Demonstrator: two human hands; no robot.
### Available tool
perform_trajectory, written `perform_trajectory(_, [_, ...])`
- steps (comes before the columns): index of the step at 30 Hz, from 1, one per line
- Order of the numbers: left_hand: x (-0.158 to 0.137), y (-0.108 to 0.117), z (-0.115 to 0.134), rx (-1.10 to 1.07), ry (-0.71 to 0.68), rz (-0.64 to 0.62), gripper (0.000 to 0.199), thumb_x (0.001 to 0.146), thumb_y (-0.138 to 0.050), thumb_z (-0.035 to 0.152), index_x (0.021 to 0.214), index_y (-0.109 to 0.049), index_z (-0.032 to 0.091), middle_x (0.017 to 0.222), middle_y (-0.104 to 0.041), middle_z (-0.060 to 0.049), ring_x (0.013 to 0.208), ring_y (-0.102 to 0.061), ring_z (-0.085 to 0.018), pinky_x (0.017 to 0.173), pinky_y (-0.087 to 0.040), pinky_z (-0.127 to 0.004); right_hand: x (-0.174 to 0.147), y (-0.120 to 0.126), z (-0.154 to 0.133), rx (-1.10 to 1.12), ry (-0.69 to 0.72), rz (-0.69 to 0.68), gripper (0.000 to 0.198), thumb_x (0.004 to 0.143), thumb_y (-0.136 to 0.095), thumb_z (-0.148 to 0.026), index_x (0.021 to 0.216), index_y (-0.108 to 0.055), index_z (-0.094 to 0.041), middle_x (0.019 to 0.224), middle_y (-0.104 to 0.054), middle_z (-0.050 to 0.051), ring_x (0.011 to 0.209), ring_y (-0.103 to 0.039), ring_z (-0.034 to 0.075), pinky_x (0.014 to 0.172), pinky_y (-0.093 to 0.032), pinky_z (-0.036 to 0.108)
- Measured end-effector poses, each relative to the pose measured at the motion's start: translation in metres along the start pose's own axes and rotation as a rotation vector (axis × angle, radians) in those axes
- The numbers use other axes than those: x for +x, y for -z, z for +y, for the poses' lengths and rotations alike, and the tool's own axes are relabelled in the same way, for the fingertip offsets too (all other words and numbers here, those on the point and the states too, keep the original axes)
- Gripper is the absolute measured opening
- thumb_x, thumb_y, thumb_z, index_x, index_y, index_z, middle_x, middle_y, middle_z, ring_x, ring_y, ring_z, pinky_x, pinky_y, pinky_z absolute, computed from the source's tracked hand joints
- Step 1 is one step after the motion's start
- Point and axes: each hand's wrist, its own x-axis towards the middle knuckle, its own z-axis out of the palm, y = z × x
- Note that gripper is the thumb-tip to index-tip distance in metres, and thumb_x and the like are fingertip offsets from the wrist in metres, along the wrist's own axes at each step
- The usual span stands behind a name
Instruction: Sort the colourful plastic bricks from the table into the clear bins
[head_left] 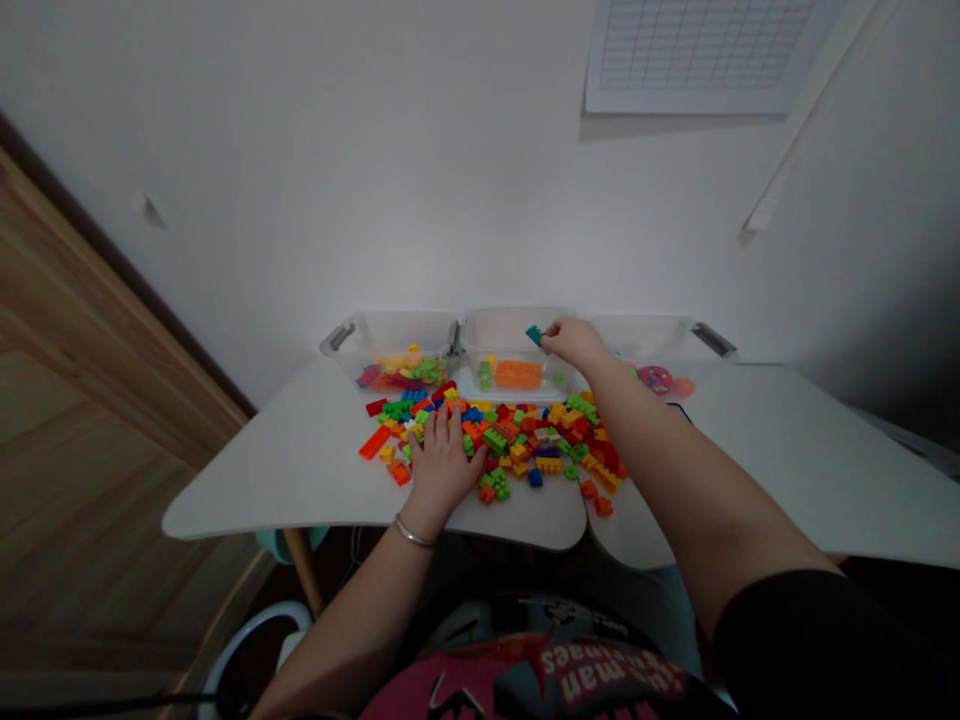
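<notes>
Pinches a teal brick (534,335) in the closed fingers (553,336) of the right hand (576,342), at the middle clear bin (517,322); rests the left hand (441,468), fingers spread wide, on a heap of plastic bricks (551,440) in red, orange, yellow, green and blue; cannot tell of anything under that palm; wears a silver bracelet (414,533) at the left wrist, a black sleeve (795,630) on the right arm.

Sits close against a white worktop (277,470) with rounded corners, notched at the front just right of the left hand; finds the heap across its middle, with a few loose bricks near the front edge; faces a plain white wall (337,200) in dim light, past three clear bins in a row at the back; sees mixed pieces in the left bin (401,328), an orange block (518,375) in the middle one, a pink round piece (655,379) in the right bin (660,335), partly hidden behind the right arm; has a gridded sheet (697,55) high on the wall at right, a wooden panel (82,400) at far left, a wooden leg (302,570) under the worktop and a pale curved rim (238,638) low in shadow.
</notes>
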Motion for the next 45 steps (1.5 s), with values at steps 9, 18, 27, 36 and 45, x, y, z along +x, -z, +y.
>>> perform_trajectory(9, [0.000, 0.000, 0.000, 0.006, -0.007, 0.008, 0.079, 0.091, -0.045, 0.052, 0.156, -0.022, 0.016, 0.161, -0.028, -0.015, 0.148, -0.027, -0.034, 0.116, -0.023, -0.065, -0.007, -0.004, 0.000, -0.064, 0.072, 0.138, 0.028, 0.084, -0.053, -0.026, 0.095, -0.076, -0.015, 0.096, -0.076, 0.014, 0.092, -0.071, 0.024, 0.084, -0.052, 0.032])
perform_trajectory(18, [0.000, -0.001, 0.000, 0.017, -0.003, 0.009, 0.078, 0.091, -0.045, 0.053, 0.156, -0.023, 0.015, 0.161, -0.027, -0.015, 0.148, -0.027, -0.034, 0.117, -0.023, -0.064, -0.020, -0.006, 0.007, 0.110, 0.227, 0.226, 0.028, 0.089, -0.051, -0.029, 0.100, -0.073, -0.017, 0.102, -0.075, 0.010, 0.094, -0.067, 0.022, 0.089, -0.049, 0.034])
perform_trajectory(27, [-0.002, 0.001, 0.001, 0.031, -0.017, 0.004, 0.077, 0.092, -0.044, 0.052, 0.156, -0.023, 0.014, 0.162, -0.026, -0.015, 0.148, -0.026, -0.034, 0.116, -0.024, -0.065, -0.087, -0.012, 0.007, 0.349, 0.443, 0.544, 0.025, 0.087, -0.051, -0.027, 0.104, -0.068, -0.020, 0.106, -0.071, 0.009, 0.104, -0.061, 0.026, 0.098, -0.044, 0.043])
perform_trajectory(36, [-0.001, 0.002, 0.001, 0.025, -0.004, -0.009, 0.078, 0.091, -0.044, 0.053, 0.156, -0.023, 0.015, 0.162, -0.026, -0.015, 0.148, -0.026, -0.034, 0.116, -0.023, -0.065, -0.138, -0.060, 0.012, 0.159, 0.456, 0.162, 0.022, 0.085, -0.060, -0.023, 0.104, -0.070, -0.021, 0.107, -0.073, 0.009, 0.104, -0.062, 0.026, 0.095, -0.047, 0.042])
perform_trajectory(45, [-0.001, -0.001, -0.001, 0.016, -0.006, 0.000, 0.078, 0.091, -0.044, 0.053, 0.156, -0.022, 0.016, 0.162, -0.025, -0.013, 0.149, -0.024, -0.034, 0.116, -0.022, -0.066, -0.146, -0.074, 0.014, -0.002, 0.407, 0.139, 0.022, 0.086, -0.059, -0.024, 0.105, -0.072, -0.021, 0.110, -0.073, 0.011, 0.105, -0.061, 0.028, 0.092, -0.046, 0.043])
